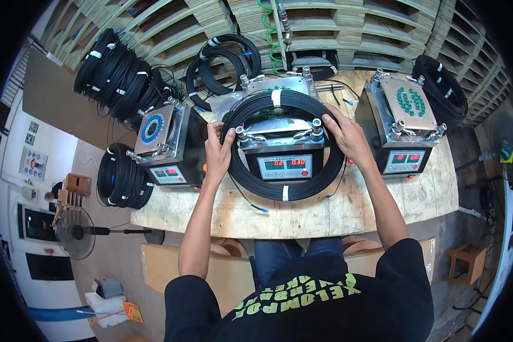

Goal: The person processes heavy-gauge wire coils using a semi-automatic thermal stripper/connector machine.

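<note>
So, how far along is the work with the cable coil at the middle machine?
Done: the black coil already rings the middle machine, its front resting on the table. In hand: the left hand and right hand grip its two sides. Left: its blue-tipped ends lie loose on the table, seemingly not plugged in.

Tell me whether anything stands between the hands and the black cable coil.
Nothing visible does: the left hand and the right hand both grip the black cable coil, which rings the middle machine.
</note>
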Tool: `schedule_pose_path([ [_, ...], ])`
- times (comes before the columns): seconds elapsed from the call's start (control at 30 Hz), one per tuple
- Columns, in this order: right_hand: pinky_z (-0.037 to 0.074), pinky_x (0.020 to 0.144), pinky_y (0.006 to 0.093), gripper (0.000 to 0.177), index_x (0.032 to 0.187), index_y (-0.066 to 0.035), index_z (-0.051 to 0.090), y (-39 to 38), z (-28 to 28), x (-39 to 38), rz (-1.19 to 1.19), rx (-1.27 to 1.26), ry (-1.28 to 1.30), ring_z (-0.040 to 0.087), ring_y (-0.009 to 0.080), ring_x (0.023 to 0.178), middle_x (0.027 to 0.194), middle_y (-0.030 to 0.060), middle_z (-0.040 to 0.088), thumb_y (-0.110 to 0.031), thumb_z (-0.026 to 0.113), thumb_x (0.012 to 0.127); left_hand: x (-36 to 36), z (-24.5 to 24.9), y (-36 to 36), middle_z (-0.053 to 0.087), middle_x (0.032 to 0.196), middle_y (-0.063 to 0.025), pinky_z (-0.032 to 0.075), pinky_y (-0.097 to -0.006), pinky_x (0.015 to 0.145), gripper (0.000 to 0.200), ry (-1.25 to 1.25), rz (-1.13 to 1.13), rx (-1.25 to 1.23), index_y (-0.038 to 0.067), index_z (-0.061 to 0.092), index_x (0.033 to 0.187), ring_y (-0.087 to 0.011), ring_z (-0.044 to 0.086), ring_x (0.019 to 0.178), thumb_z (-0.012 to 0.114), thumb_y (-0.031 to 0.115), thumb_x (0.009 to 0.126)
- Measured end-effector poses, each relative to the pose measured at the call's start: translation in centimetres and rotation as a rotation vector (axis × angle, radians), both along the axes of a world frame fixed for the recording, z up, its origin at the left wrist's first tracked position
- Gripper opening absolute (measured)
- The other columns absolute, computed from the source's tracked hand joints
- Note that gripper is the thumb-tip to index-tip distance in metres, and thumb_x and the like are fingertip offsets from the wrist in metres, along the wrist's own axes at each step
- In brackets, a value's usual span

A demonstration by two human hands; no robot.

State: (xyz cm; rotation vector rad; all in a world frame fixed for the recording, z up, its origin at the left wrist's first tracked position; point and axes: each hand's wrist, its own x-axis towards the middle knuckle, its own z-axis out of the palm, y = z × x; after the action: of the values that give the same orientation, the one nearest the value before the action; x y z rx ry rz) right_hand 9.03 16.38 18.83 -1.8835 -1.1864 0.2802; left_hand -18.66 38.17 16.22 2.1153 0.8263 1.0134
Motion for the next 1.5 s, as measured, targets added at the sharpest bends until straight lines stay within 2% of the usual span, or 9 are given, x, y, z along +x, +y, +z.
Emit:
schedule_pose_path([
  [0.37, 0.047, 0.101, 0.0413, 0.057, 0.138, -0.011, 0.061, -0.4, -0.5, -1.0, -0.071, 0.033, 0.062, 0.063, 0.0369, 0.120, 0.124, 0.0213, 0.069, -0.054, 0.053, 0.101, -0.7, -0.3, -0.3, 0.071, 0.094, -0.0174, 0.051, -0.0320, 0.077, 0.043, -0.070, -0.059, 0.013, -0.003, 0.050, 0.119, -0.0184, 0.065, 0.086, 0.064, 0.034, 0.102],
  [0.63, 0.047, 0.102, 0.0397, 0.065, 0.138, -0.005, 0.061, 0.9, -2.0, 1.3, 0.030, 0.055, 0.093, 0.065, 0.0348, 0.120, 0.125, 0.0224, 0.069, -0.057, 0.056, 0.099, -1.4, -2.4, 0.6, 0.068, 0.108, -0.0170, 0.051, -0.0317, 0.083, 0.042, -0.181, -0.106, -0.036, 0.000, 0.052, 0.121, -0.0189, 0.065, 0.099, 0.062, 0.036, 0.103],
  [0.73, 0.047, 0.101, 0.0394, 0.063, 0.136, -0.005, 0.062, 1.0, -1.9, 1.4, 0.051, 0.090, 0.035, 0.065, 0.0345, 0.119, 0.125, 0.0221, 0.069, -0.056, 0.056, 0.100, -1.2, -2.5, 0.3, 0.069, 0.093, -0.0094, 0.048, -0.0269, 0.075, 0.036, -0.228, -0.099, -0.014, 0.001, 0.052, 0.119, -0.0098, 0.059, 0.084, 0.060, 0.033, 0.104],
  [0.87, 0.048, 0.101, 0.0394, 0.065, 0.136, -0.004, 0.062, 0.4, -1.0, 0.1, 0.028, 0.094, 0.038, 0.066, 0.0351, 0.117, 0.124, 0.0230, 0.069, -0.057, 0.055, 0.100, -1.4, -2.0, 0.2, 0.066, 0.091, -0.0063, 0.047, -0.0254, 0.073, 0.035, -0.239, -0.135, -0.045, 0.002, 0.052, 0.120, -0.0081, 0.056, 0.084, 0.061, 0.032, 0.104],
  [1.07, 0.056, 0.078, 0.0316, 0.062, 0.133, -0.001, 0.064, -0.7, -2.6, 1.9, 0.054, 0.103, 0.240, 0.068, 0.0197, 0.100, 0.106, 0.0165, 0.071, -0.046, 0.074, 0.092, -3.0, -4.0, 2.2, 0.068, 0.109, -0.0115, 0.050, -0.0275, 0.081, 0.033, -0.256, -0.212, -0.286, 0.001, 0.052, 0.118, -0.0117, 0.061, 0.094, 0.065, 0.027, 0.102],
  [1.13, 0.056, 0.077, 0.0311, 0.062, 0.135, -0.001, 0.062, -1.7, -1.5, 2.1, 0.099, 0.049, 0.185, 0.067, 0.0191, 0.098, 0.107, 0.0147, 0.071, -0.045, 0.074, 0.092, -3.4, -3.5, 2.1, 0.067, 0.107, -0.0100, 0.050, -0.0296, 0.081, 0.028, -0.208, -0.195, -0.159, 0.000, 0.055, 0.113, -0.0127, 0.061, 0.092, 0.066, 0.023, 0.101],
  [1.27, 0.058, 0.080, 0.0315, 0.056, 0.136, -0.002, 0.062, -3.0, -0.8, 2.1, 0.081, 0.016, 0.428, 0.067, 0.0164, 0.098, 0.109, 0.0119, 0.070, -0.038, 0.074, 0.094, -4.6, -1.9, 0.7, 0.067, 0.102, -0.0102, 0.050, -0.0321, 0.079, 0.025, -0.132, -0.105, 0.005, -0.002, 0.062, 0.103, -0.0152, 0.062, 0.088, 0.070, 0.021, 0.097],
  [1.3, 0.054, 0.070, 0.0284, 0.047, 0.136, -0.006, 0.062, -3.5, -0.2, 1.4, 0.056, -0.001, 0.456, 0.060, 0.0096, 0.086, 0.099, 0.0011, 0.066, -0.030, 0.072, 0.096, -4.9, -1.7, 0.2, 0.067, 0.101, -0.0104, 0.050, -0.0326, 0.078, 0.025, -0.101, -0.066, 0.039, -0.003, 0.064, 0.100, -0.0158, 0.063, 0.086, 0.071, 0.021, 0.096],
  [1.5, 0.048, 0.057, 0.0235, 0.046, 0.132, -0.005, 0.062, -5.7, -0.6, -0.1, 0.009, -0.048, 0.380, 0.058, 0.0079, 0.074, 0.091, 0.0023, 0.063, -0.027, 0.075, 0.094, -5.7, -2.9, -3.4, 0.064, 0.078, -0.0037, 0.047, -0.0281, 0.069, 0.028, -0.124, -0.030, -0.111, -0.003, 0.069, 0.095, -0.0113, 0.059, 0.073, 0.072, 0.025, 0.096],
])
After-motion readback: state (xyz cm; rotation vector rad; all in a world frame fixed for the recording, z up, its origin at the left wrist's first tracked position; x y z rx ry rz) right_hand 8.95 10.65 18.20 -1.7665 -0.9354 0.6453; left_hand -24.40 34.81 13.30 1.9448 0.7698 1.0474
